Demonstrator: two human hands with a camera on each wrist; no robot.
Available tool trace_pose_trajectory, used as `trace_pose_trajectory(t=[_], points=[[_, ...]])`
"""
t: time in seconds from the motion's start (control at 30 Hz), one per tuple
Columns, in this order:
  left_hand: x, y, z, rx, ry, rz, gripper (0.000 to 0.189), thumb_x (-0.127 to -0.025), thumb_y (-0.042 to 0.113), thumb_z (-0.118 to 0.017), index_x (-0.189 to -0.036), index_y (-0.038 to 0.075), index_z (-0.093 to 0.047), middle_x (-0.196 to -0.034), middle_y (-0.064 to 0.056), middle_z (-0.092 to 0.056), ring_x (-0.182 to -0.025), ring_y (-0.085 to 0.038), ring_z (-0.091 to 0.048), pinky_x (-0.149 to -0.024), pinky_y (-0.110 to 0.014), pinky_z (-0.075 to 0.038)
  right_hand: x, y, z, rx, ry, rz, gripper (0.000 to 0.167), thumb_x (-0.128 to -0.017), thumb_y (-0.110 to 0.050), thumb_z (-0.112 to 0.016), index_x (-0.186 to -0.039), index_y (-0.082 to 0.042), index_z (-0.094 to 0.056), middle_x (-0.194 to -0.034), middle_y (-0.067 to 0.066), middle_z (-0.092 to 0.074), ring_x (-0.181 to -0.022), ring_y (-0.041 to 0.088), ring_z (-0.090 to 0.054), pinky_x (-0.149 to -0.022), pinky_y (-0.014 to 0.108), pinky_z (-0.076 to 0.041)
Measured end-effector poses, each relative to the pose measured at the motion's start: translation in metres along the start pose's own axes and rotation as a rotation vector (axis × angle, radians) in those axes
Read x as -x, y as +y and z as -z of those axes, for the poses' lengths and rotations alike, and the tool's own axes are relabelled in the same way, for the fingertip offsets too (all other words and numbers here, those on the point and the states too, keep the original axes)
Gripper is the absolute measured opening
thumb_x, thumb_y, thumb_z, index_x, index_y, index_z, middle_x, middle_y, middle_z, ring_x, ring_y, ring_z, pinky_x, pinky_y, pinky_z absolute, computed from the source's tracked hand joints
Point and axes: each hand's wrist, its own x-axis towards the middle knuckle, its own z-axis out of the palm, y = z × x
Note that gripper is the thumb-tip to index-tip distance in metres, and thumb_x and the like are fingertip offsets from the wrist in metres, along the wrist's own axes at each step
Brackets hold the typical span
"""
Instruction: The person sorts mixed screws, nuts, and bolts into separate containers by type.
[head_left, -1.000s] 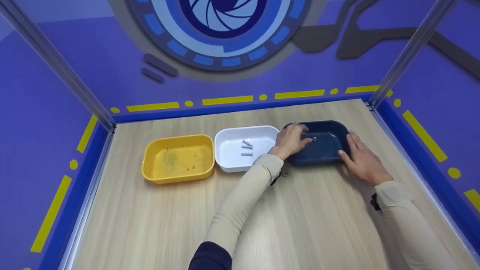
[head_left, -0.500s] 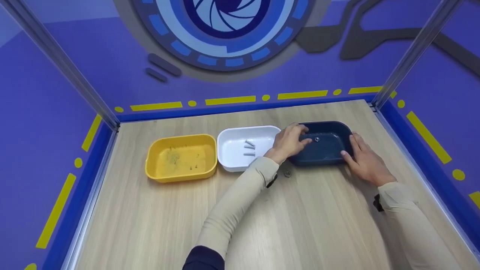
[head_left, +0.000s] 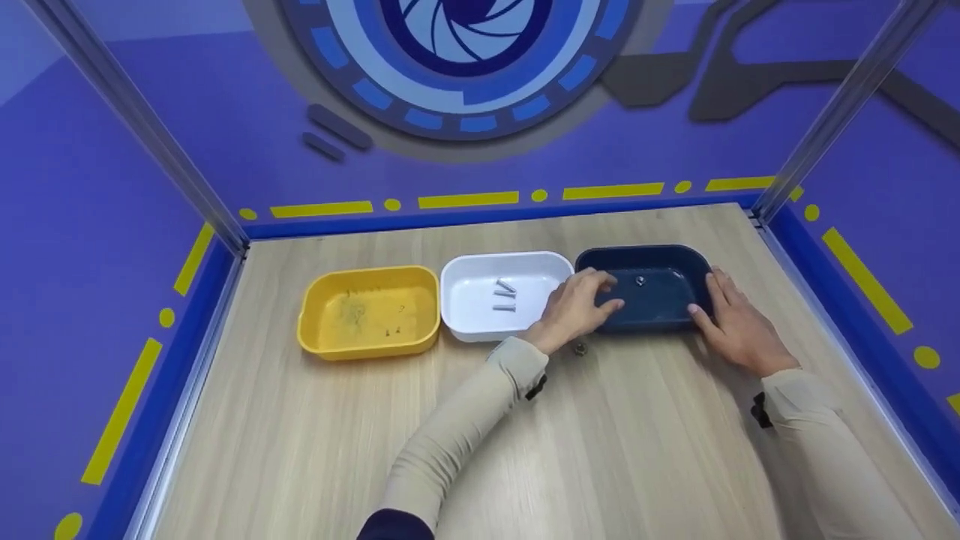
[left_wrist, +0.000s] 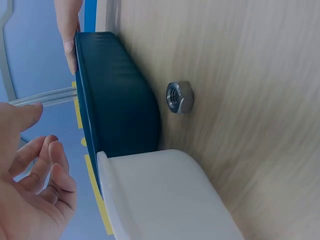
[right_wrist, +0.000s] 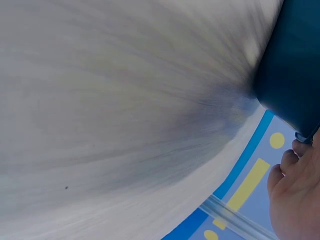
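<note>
My left hand point(head_left: 574, 307) hovers over the seam between a white bin point(head_left: 457, 322) and a dark teal bin point(head_left: 645, 328). Its thumb stands apart from the loosely bent fingers, with nothing between them, as the left wrist view shows. One hex nut point(head_left: 640, 281) lies inside the dark bin. Another hex nut point(left_wrist: 180, 97) is on the tabletop, just in front of the bins and below my left wrist. At the dark bin's right end, my right hand point(head_left: 742, 330) holds the rim, thumb over the near corner and fingers along the side.
Several bolts point(head_left: 504, 307) lie in the white bin. A yellow bin point(head_left: 367, 351) with small dark specks stands left of it, touching or nearly so. The wooden tabletop point(head_left: 315, 442) is bounded by blue panels point(head_left: 97, 247) at the back and sides.
My left hand has drawn back toward the near side, uncovering the dark bin's far left corner. My right hand stays at the rim. The head view has shifted slightly.
</note>
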Motion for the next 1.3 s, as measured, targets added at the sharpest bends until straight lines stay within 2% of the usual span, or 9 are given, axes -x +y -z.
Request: trace_pose_trajectory(t=[0.3, 0.57, 0.8, 1.07, 1.3], points=[[0.011, -0.003, -0.003, 0.052, 0.014, -0.022, 0.039, -0.103, 0.037, -0.073, -0.133, 0.012, -0.072, -0.120, 0.001, -0.073, -0.114, -0.015, -0.071, -0.094, -0.025, -0.058, 0.000, -0.001, -0.003, 0.004, 0.023, 0.004, 0.086, -0.113, -0.053, -0.040, -0.169, 0.004, -0.007, -0.176, 0.031, -0.005, -0.161, 0.054, -0.012, -0.129, 0.071, -0.016], [0.017, -0.002, -0.008, 0.023, 0.023, -0.007, 0.037, -0.102, 0.038, -0.074, -0.131, 0.015, -0.073, -0.120, 0.003, -0.074, -0.113, -0.011, -0.071, -0.094, -0.023, -0.058, -0.001, -0.001, -0.002, -0.004, 0.011, -0.004, 0.087, -0.113, -0.054, -0.040, -0.170, 0.001, -0.006, -0.177, 0.029, -0.004, -0.162, 0.054, -0.011, -0.128, 0.072, -0.016], [0.025, -0.003, -0.012, 0.038, 0.035, -0.050, 0.036, -0.102, 0.035, -0.075, -0.129, 0.012, -0.074, -0.119, 0.000, -0.075, -0.113, -0.013, -0.072, -0.094, -0.022, -0.058, -0.001, -0.001, -0.001, 0.008, 0.005, -0.006, 0.087, -0.113, -0.053, -0.041, -0.170, 0.002, -0.006, -0.177, 0.029, -0.004, -0.162, 0.054, -0.011, -0.128, 0.072, -0.016], [0.032, 0.001, -0.010, 0.031, 0.023, -0.066, 0.036, -0.102, 0.036, -0.074, -0.129, 0.012, -0.074, -0.119, 0.000, -0.074, -0.112, -0.011, -0.071, -0.094, -0.021, -0.057, 0.000, 0.002, -0.001, 0.009, -0.003, -0.011, 0.086, -0.113, -0.053, -0.040, -0.170, 0.001, -0.005, -0.178, 0.028, -0.003, -0.163, 0.052, -0.008, -0.128, 0.073, -0.014], [0.038, -0.001, -0.012, 0.046, 0.033, -0.081, 0.035, -0.102, 0.034, -0.076, -0.128, 0.011, -0.075, -0.115, 0.000, -0.074, -0.108, -0.011, -0.071, -0.090, -0.020, -0.056, -0.001, 0.001, -0.002, 0.014, -0.015, -0.015, 0.087, -0.113, -0.052, -0.040, -0.169, 0.003, -0.004, -0.177, 0.030, -0.001, -0.162, 0.054, -0.006, -0.129, 0.072, -0.012]])
